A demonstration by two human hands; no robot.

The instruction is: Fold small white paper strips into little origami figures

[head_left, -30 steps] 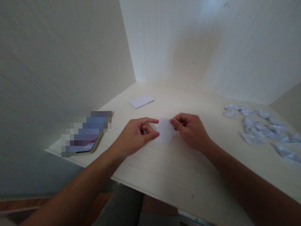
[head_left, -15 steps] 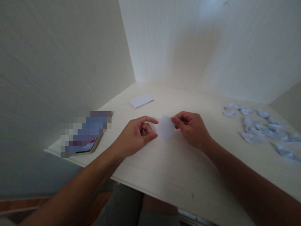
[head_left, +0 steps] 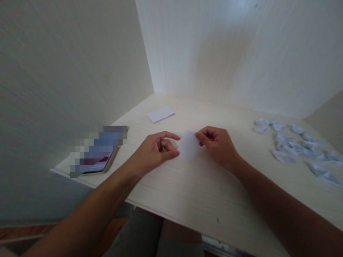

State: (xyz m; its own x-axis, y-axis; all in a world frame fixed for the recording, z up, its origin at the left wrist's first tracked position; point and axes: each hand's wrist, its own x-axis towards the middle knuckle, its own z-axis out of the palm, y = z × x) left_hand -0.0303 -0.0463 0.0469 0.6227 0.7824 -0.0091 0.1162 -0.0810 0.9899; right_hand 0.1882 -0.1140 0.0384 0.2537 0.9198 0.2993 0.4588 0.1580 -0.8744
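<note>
A small white piece of paper (head_left: 188, 145) stands out between my two hands over the table. My right hand (head_left: 218, 146) pinches its upper right edge between thumb and fingers. On the other side, my left hand (head_left: 154, 153) has thumb and index finger curved apart close to the paper's left edge. Whether those fingertips touch the paper I cannot tell. Behind the left hand lies a flat white stack or folded sheet of paper (head_left: 160, 114).
Several folded white paper pieces (head_left: 286, 146) lie scattered on the right of the white table (head_left: 171, 189). A phone (head_left: 99, 157), partly pixelated, rests at the left edge. Pale walls (head_left: 203, 57) enclose the back and left side.
Almost nothing has moved. The white paper between my hands looks slightly more tilted or curved; my right hand keeps its pinch on it.
</note>
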